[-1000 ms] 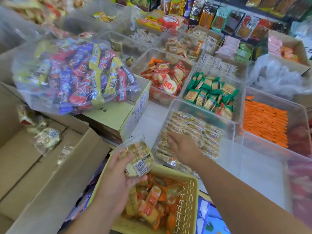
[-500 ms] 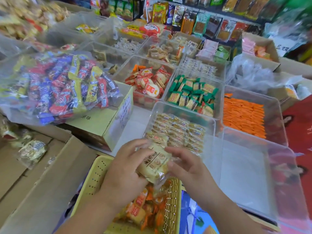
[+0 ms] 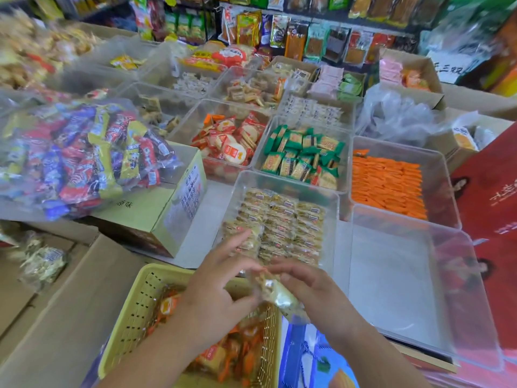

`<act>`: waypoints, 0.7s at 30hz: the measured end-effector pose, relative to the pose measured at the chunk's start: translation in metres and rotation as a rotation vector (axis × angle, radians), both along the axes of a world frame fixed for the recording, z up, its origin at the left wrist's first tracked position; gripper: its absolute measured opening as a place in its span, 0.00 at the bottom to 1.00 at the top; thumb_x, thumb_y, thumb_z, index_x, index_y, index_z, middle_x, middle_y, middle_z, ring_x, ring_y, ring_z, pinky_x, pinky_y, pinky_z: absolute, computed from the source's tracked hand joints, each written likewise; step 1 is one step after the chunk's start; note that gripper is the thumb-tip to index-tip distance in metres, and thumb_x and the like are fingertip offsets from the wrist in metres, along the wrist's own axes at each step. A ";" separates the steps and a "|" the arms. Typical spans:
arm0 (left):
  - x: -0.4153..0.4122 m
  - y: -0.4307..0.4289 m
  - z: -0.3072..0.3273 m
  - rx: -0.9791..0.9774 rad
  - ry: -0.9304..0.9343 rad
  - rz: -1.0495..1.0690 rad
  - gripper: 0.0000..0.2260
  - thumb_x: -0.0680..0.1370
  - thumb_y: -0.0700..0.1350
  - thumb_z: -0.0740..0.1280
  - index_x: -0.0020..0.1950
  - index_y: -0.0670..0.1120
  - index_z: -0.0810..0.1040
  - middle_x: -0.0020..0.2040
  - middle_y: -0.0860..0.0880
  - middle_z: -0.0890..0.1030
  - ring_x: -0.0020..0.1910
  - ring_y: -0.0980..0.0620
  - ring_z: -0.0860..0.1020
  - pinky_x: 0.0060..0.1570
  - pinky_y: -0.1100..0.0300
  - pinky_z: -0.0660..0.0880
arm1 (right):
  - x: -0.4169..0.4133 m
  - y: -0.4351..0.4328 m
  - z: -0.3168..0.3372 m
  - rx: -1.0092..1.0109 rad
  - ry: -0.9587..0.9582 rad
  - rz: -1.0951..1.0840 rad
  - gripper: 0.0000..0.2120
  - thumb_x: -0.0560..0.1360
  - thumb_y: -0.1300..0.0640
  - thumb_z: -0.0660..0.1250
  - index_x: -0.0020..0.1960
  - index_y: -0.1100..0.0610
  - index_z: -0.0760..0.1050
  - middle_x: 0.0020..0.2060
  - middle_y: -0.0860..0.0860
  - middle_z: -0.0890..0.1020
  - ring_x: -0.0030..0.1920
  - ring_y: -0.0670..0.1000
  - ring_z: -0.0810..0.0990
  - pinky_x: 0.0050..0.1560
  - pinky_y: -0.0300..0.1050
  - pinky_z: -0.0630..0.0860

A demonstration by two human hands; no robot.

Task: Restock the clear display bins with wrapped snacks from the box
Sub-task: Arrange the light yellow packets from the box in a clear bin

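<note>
Right hand (image 3: pixel 313 292) fingers curled over one wrapped snack (image 3: pixel 275 295). Left hand (image 3: pixel 221 292) pinches its other end, thumb under, one finger lifted. Snack sits between both hands, above the yellow basket (image 3: pixel 134 303) rim. Just beyond the fingertips: matching bin (image 3: pixel 240 189), rows of the same snack cover most of it. Right of the fingers: second bin (image 3: pixel 391 275), bare bottom showing. Well left: box (image 3: pixel 70 317), a few packs visible inside. Estimate: partway, more trips needed.

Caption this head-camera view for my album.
Left hand and right hand hold a wrapped snack above a yellow basket's rim.
</note>
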State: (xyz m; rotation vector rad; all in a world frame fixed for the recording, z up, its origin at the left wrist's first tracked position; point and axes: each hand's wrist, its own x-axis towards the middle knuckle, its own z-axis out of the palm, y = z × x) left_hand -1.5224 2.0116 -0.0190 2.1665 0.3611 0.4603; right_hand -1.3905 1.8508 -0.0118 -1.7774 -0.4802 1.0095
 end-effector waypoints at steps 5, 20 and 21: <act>0.018 0.000 -0.006 0.132 -0.041 -0.096 0.07 0.73 0.52 0.75 0.48 0.53 0.81 0.45 0.59 0.80 0.47 0.59 0.77 0.47 0.54 0.76 | 0.013 0.004 0.006 -0.077 -0.131 0.077 0.24 0.76 0.28 0.56 0.50 0.42 0.83 0.50 0.42 0.83 0.53 0.42 0.80 0.59 0.47 0.75; 0.050 0.037 -0.052 0.078 0.010 0.123 0.22 0.68 0.64 0.74 0.58 0.60 0.72 0.56 0.59 0.75 0.57 0.57 0.71 0.57 0.60 0.70 | 0.053 0.055 -0.003 -0.338 -0.867 0.559 0.09 0.81 0.47 0.64 0.58 0.49 0.75 0.45 0.46 0.82 0.46 0.52 0.79 0.46 0.49 0.75; 0.049 0.045 -0.056 0.100 0.093 0.186 0.28 0.67 0.65 0.75 0.63 0.61 0.70 0.62 0.58 0.74 0.63 0.55 0.69 0.62 0.57 0.68 | 0.063 0.058 -0.001 -0.361 -0.886 0.514 0.07 0.80 0.48 0.65 0.54 0.50 0.74 0.42 0.45 0.81 0.43 0.52 0.78 0.42 0.48 0.73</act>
